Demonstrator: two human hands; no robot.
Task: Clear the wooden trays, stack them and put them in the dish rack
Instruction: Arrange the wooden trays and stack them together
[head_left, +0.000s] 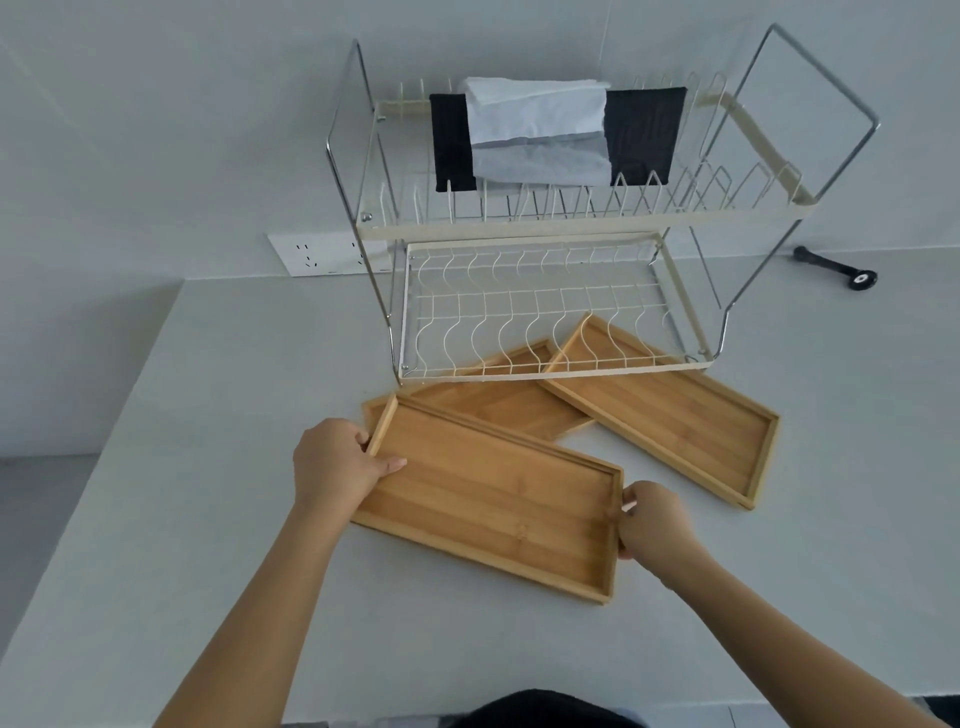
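Three empty wooden trays lie on the white counter in front of a two-tier wire dish rack (545, 228). The nearest tray (493, 499) is gripped at both short ends: my left hand (337, 467) holds its left rim with the thumb inside, my right hand (654, 519) holds its right rim. Its far left corner overlaps the middle tray (498, 405), which reaches under the rack's lower shelf. The right tray (675, 415) lies at an angle, its far end also under the lower shelf (545, 312), and it overlaps the middle tray.
Folded black and white cloths (545, 130) hang over the rack's upper tier. A black handled tool (841, 270) lies on the counter at the back right. A wall socket (322, 254) is behind the rack's left side. The counter edge drops off at the left.
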